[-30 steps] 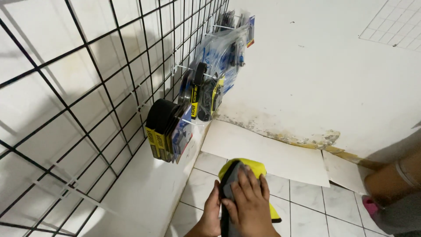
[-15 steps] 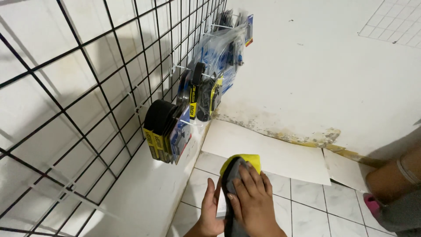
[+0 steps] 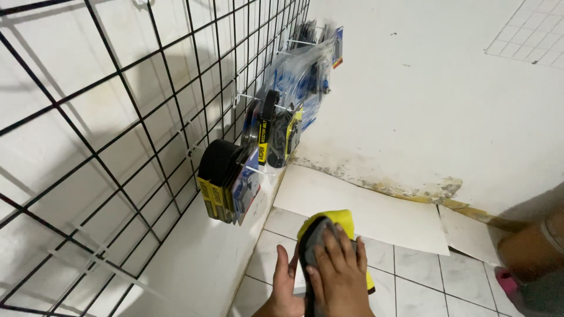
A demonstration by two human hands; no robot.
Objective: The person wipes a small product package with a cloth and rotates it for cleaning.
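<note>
Black grid, yellow pack, white walls

At lower centre the pack (image 3: 341,226) was yellow and dark grey; the grid (image 3: 117,117), upper left, black; the tiles (image 3: 411,276) white.

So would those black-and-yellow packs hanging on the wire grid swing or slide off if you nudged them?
The black-and-yellow packs hang from a thin hook on the wire grid, so they would probably swing. They look flat and fairly light, and might slide along the hook.
</note>
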